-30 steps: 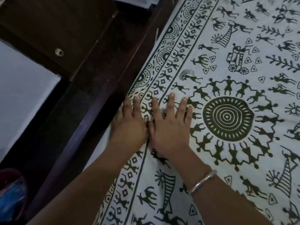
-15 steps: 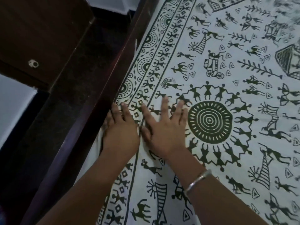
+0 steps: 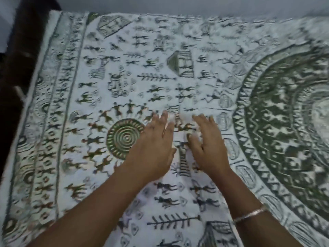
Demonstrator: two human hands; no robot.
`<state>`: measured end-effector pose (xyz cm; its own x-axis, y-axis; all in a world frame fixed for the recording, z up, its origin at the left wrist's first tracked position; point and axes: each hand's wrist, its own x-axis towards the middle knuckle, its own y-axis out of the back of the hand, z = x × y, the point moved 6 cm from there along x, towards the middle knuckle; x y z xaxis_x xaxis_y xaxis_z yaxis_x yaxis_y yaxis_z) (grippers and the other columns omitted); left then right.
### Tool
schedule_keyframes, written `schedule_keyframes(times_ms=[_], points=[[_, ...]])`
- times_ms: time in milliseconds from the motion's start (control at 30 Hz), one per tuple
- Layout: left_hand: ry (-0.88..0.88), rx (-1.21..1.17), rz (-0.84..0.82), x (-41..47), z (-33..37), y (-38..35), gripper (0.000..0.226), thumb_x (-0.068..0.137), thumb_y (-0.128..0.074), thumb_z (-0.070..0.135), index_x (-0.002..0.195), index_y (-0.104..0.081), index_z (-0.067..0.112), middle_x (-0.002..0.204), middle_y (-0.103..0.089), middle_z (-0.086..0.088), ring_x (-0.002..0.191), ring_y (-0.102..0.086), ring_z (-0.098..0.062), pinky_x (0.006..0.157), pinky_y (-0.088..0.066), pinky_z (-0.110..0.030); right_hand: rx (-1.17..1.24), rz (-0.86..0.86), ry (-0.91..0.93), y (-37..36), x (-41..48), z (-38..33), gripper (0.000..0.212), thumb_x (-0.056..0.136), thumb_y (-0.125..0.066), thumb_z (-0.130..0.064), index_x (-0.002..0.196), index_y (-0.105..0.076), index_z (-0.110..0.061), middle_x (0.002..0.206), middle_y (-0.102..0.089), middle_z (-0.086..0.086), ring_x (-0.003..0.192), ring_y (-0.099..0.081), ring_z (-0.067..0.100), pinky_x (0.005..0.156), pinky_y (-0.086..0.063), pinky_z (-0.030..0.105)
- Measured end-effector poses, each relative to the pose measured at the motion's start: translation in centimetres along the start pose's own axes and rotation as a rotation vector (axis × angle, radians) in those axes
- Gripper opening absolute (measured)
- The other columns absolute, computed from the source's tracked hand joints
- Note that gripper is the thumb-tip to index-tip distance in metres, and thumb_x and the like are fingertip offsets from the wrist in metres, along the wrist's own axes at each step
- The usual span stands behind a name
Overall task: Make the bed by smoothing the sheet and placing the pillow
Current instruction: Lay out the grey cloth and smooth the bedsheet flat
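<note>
left hand [image 3: 153, 147]: palm down, fingers [image 3: 163, 120] straight, slightly spread | right hand [image 3: 208, 147]: palm down, flat, tips blurred | hands side by side, apart | left arm [image 3: 106, 202], right arm [image 3: 258, 202]: bare, stretched forward

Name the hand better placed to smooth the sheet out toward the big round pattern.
Right, probably. The right hand lies flat on the sheet nearer the big round pattern; the left hand sits farther off, by the small spiral.
</note>
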<state>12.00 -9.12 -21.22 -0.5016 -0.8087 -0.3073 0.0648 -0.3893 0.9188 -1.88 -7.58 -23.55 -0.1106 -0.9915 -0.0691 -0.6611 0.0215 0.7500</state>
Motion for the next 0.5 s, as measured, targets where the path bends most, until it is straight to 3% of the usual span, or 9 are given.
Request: schedule_keyframes(times_ms=[67, 167, 300, 433, 500], points=[[-0.031, 0.043, -0.039, 1.9, 4.2, -0.4, 0.07, 0.1, -0.029, 0.04, 0.15, 0.01, 0.009, 0.155, 0.024, -0.016, 0.143, 0.018, -0.033, 0.117, 0.004, -0.039, -0.025, 0.017, -0.03, 3.2, 0.1, 3.7, 0.049, 0.098, -0.044, -0.033, 0.145, -0.037, -0.021, 0.156, -0.027, 0.002, 0.148, -0.006, 0.019, 0.114, -0.011, 0.029], [-0.055, 0.091, -0.061, 5.4, 11.5, -1.0, 0.069, 0.1, -0.03, 0.041, 0.151, 0.007, 0.012, 0.156, 0.021, -0.015, 0.144, 0.015, -0.035, 0.118, -0.001, -0.044, -0.022, 0.049, -0.043, 8.0, 0.2, 9.1, 0.049, 0.098, -0.047, -0.029, 0.145, -0.039, -0.015, 0.153, -0.032, 0.006, 0.146, -0.012, 0.023, 0.117, -0.014, 0.038], [-0.08, 0.008, -0.046, 11.5, 23.3, -2.6, 0.069, 0.098, -0.037, 0.037, 0.151, 0.001, 0.014, 0.158, 0.011, -0.012, 0.145, 0.008, -0.031, 0.117, -0.004, -0.042, -0.06, 0.042, -0.07, 15.6, 0.2, 17.4, 0.054, 0.096, -0.041, -0.033, 0.146, -0.035, -0.013, 0.154, -0.031, 0.009, 0.146, -0.012, 0.027, 0.117, -0.011, 0.035], [-0.113, -0.028, -0.069, 18.2, 34.8, -5.0, 0.072, 0.096, -0.039, 0.034, 0.151, 0.001, 0.011, 0.159, 0.007, -0.013, 0.146, 0.005, -0.029, 0.119, -0.005, -0.041, -0.149, 0.005, -0.029, 24.0, 0.7, 26.4, 0.05, 0.1, -0.041, -0.027, 0.147, -0.031, -0.01, 0.155, -0.027, 0.011, 0.146, -0.01, 0.023, 0.116, 0.001, 0.026], [-0.1, -0.026, -0.08, 21.1, 38.9, -5.6, 0.071, 0.097, -0.039, 0.034, 0.151, 0.0, 0.01, 0.158, 0.005, -0.014, 0.146, 0.004, -0.029, 0.118, -0.007, -0.042, -0.161, -0.019, -0.077, 27.6, 1.2, 30.9, 0.054, 0.1, -0.042, -0.03, 0.149, -0.028, -0.014, 0.158, -0.021, 0.009, 0.147, -0.002, 0.022, 0.117, -0.005, 0.031]])
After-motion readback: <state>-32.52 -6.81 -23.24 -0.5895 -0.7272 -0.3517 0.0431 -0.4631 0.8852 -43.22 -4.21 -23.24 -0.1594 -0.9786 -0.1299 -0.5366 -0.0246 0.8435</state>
